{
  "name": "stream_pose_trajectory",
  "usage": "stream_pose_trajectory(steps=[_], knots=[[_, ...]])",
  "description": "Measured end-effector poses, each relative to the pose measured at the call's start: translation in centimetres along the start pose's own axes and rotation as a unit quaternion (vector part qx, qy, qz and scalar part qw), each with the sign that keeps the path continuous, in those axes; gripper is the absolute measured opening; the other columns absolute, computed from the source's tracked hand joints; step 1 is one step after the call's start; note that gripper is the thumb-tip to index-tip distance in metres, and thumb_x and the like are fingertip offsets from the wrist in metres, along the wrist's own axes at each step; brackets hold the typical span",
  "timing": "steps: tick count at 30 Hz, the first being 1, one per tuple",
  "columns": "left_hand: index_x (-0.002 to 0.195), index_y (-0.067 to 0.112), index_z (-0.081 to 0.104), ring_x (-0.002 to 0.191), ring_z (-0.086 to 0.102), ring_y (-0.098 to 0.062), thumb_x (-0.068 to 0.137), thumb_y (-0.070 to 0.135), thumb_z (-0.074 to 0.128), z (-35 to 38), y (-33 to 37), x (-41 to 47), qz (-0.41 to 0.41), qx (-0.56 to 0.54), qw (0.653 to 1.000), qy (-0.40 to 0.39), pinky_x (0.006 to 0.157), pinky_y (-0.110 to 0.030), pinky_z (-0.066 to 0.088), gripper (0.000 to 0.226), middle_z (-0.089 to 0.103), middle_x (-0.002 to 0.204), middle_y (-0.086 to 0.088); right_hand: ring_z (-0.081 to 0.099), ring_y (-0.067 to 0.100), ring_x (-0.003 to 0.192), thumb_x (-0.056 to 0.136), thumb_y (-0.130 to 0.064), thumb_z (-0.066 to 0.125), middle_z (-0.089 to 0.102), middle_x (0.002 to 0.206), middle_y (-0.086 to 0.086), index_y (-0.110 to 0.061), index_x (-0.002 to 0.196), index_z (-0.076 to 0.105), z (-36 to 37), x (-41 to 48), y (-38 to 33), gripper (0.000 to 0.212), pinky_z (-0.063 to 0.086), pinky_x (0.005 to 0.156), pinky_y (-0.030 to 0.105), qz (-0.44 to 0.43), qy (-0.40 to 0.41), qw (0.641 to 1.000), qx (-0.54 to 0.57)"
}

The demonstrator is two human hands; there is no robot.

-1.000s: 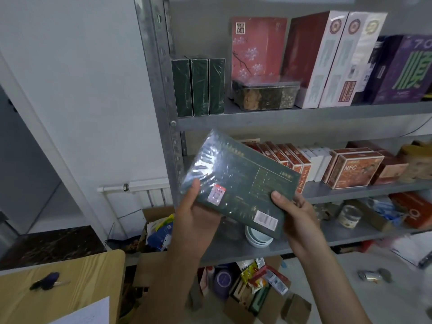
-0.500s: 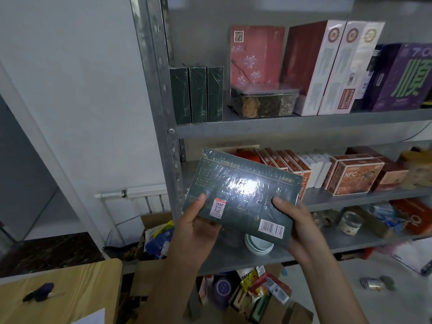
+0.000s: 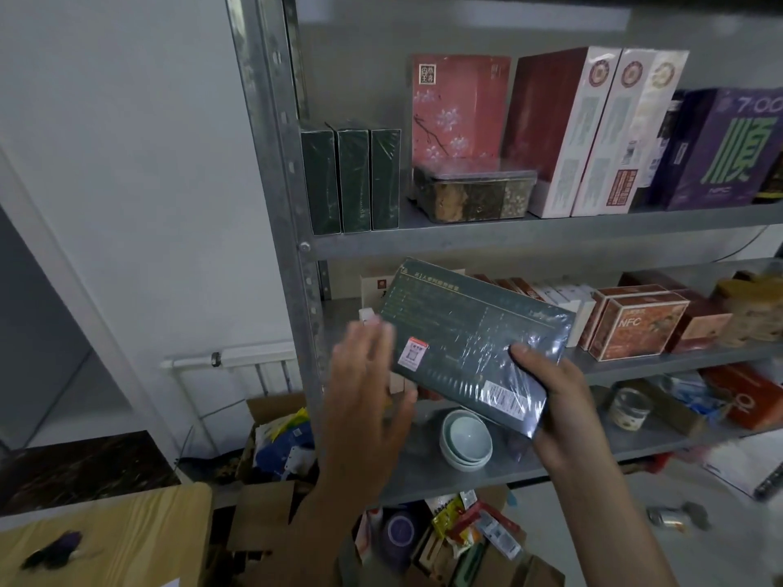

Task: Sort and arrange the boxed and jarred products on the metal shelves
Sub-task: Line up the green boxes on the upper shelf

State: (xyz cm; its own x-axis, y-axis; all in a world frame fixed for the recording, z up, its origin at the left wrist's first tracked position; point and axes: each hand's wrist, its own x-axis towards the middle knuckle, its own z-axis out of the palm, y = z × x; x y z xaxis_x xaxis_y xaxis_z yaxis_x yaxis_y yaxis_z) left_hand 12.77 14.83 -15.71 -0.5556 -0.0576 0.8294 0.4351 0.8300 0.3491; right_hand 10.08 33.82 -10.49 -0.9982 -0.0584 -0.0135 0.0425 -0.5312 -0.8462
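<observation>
We see the right hand [image 3: 555, 400] clamped on the right end of a dark green shrink-wrapped box [image 3: 474, 345] — thumb across the front face, the other fingers hidden behind it. The box is up in the air, tilted w/ its left end higher. It sits a little right of the steel upright [image 3: 292, 247], level w/ the upright's middle tier. The left hand [image 3: 364, 400] is flat and holds nothing, fingers straight and slightly apart, btwn the upright and the box's left edge. It's blurred, so we can't tell whether the fingertips touch the wrap.

Top tier, reading away from the upright: three dark green boxes [image 3: 351, 180] stand on end, just right of it. Next comes a pink floral box [image 3: 459, 103] w/ a clear lidded tub [image 3: 474, 192] in front, then tall maroon-and-white boxes [image 3: 567, 133]. Farthest off is a purple box [image 3: 728, 150].

Middle tier: a row of slim red and white boxes [image 3: 563, 296], partly behind the held box, and an orange NFC box [image 3: 640, 328] well right of the upright.

Lower tier: stacked pale bowls [image 3: 466, 438] near the upright, a small jar [image 3: 631, 408] farther right.

Just left of the upright at floor level — an open carton [image 3: 271, 417] of packets.
</observation>
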Motion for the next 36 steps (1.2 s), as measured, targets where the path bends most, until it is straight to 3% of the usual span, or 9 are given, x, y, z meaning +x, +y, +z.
stream_pose_trajectory(steps=[4, 9, 13, 17, 25, 27, 30, 33, 36], knots=[[0.144, 0.017, 0.034, 0.145, 0.026, -0.021, 0.106, 0.027, 0.028, 1.5, 1.0, 0.2, 0.176, 0.056, 0.981, -0.051, 0.120, -0.044, 0.017, 0.040, 0.035, 0.153, -0.005, 0.073, 0.028, 0.082, 0.073, -0.010, 0.071, 0.073, 0.104, 0.015, -0.006, 0.122, 0.061, 1.9, -1.5, 0.2, 0.050, 0.059, 0.059, 0.034, -0.008, 0.043, 0.999, 0.018], [0.138, 0.018, 0.042, 0.138, 0.040, -0.020, 0.082, 0.020, 0.078, 1.6, 1.8, 1.8, 0.128, 0.029, 0.991, 0.031, 0.118, -0.041, 0.025, 0.067, 0.045, 0.144, -0.004, 0.074, 0.021, 0.088, 0.077, -0.036, 0.073, 0.075, 0.105, 0.003, -0.024, 0.120, 0.063, 3.6, -3.8, 0.8, 0.046, 0.058, 0.061, 0.033, -0.027, 0.035, 0.999, 0.007], [0.130, 0.024, 0.053, 0.115, 0.064, -0.023, 0.083, 0.034, 0.073, 0.8, 2.1, 2.9, 0.016, -0.169, 0.985, 0.025, 0.098, -0.041, 0.051, 0.052, 0.060, 0.127, -0.017, 0.066, 0.008, 0.108, 0.074, -0.077, 0.044, 0.071, 0.114, -0.013, -0.041, 0.113, 0.066, 3.4, -3.9, 0.0, 0.057, 0.047, 0.091, 0.032, -0.093, -0.004, 0.992, -0.084], [0.091, 0.046, 0.072, 0.081, 0.070, 0.002, 0.070, 0.025, 0.083, -1.3, 3.2, 4.0, -0.223, -0.407, 0.885, -0.026, 0.064, -0.014, 0.055, 0.031, 0.074, 0.088, 0.015, 0.038, -0.007, 0.132, 0.087, -0.059, 0.051, 0.038, 0.143, -0.033, -0.058, 0.133, 0.039, 1.7, -1.4, -1.2, 0.048, 0.036, 0.100, 0.021, -0.235, -0.004, 0.930, -0.282], [0.120, 0.011, 0.057, 0.106, 0.068, -0.024, 0.077, 0.014, 0.068, -1.5, 2.4, 7.4, -0.349, -0.609, 0.702, -0.118, 0.088, -0.038, 0.057, 0.044, 0.072, 0.112, -0.008, 0.050, -0.009, 0.122, 0.076, -0.044, 0.067, 0.046, 0.135, -0.039, -0.060, 0.133, 0.044, -2.0, 0.6, -3.5, 0.064, 0.048, 0.084, 0.007, -0.307, -0.160, 0.876, -0.334], [0.119, 0.015, 0.058, 0.104, 0.068, -0.019, 0.081, 0.025, 0.072, -1.2, 2.4, 8.7, -0.344, -0.581, 0.720, -0.159, 0.089, -0.035, 0.057, 0.041, 0.073, 0.110, -0.002, 0.051, -0.009, 0.121, 0.076, -0.040, 0.071, 0.050, 0.133, -0.037, -0.061, 0.131, 0.046, -1.8, 0.7, -3.2, 0.064, 0.046, 0.085, 0.006, -0.331, -0.142, 0.882, -0.303], [0.123, 0.017, 0.053, 0.100, 0.067, -0.001, 0.079, 0.057, 0.056, -1.1, 2.5, 11.6, -0.269, -0.424, 0.839, -0.209, 0.092, -0.025, 0.053, 0.059, 0.071, 0.108, 0.007, 0.056, -0.009, 0.116, 0.080, -0.026, 0.071, 0.055, 0.127, -0.037, -0.055, 0.131, 0.051, -0.6, 1.1, -2.6, 0.062, 0.049, 0.086, 0.009, -0.379, -0.059, 0.887, -0.256], [0.117, 0.013, 0.053, 0.086, 0.059, 0.008, 0.085, 0.068, 0.033, -1.3, 1.9, 15.9, -0.119, -0.259, 0.951, -0.118, 0.074, -0.011, 0.046, 0.067, 0.060, 0.095, 0.015, 0.055, -0.012, 0.114, 0.084, -0.028, 0.069, 0.054, 0.124, -0.042, -0.040, 0.138, 0.046, 1.8, 2.0, -2.8, 0.060, 0.047, 0.090, 0.008, -0.456, 0.034, 0.852, -0.256], [0.130, 0.010, 0.052, 0.120, 0.052, -0.016, 0.101, 0.050, 0.034, -1.7, -0.2, 21.6, -0.013, 0.057, 0.998, -0.006, 0.098, -0.036, 0.045, 0.053, 0.057, 0.129, -0.006, 0.056, -0.005, 0.118, 0.089, -0.031, 0.063, 0.054, 0.131, -0.031, -0.036, 0.142, 0.039, 5.0, 3.9, -4.3, 0.059, 0.050, 0.096, 0.019, -0.491, 0.075, 0.836, -0.235]])
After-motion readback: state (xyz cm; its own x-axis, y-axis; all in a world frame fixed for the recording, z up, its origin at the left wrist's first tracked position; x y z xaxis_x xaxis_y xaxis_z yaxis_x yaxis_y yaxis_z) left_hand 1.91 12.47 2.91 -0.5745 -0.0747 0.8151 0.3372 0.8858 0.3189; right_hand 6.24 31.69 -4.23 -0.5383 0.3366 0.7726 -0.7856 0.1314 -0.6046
